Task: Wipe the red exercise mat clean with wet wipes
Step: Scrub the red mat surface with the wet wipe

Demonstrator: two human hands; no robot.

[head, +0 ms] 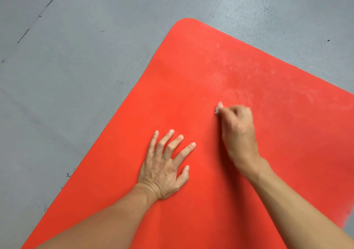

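The red exercise mat [191, 99] is lying flat on the grey floor [76, 76], one rounded corner pointing toward twelve o'clock. The left hand [164, 170] is pressing down with fingers spread and straight, probably pinning the mat against sliding. The right hand [237, 126] is clenching a bunched white wet wipe [219, 108], heading toward the pale dusty smears at one o'clock
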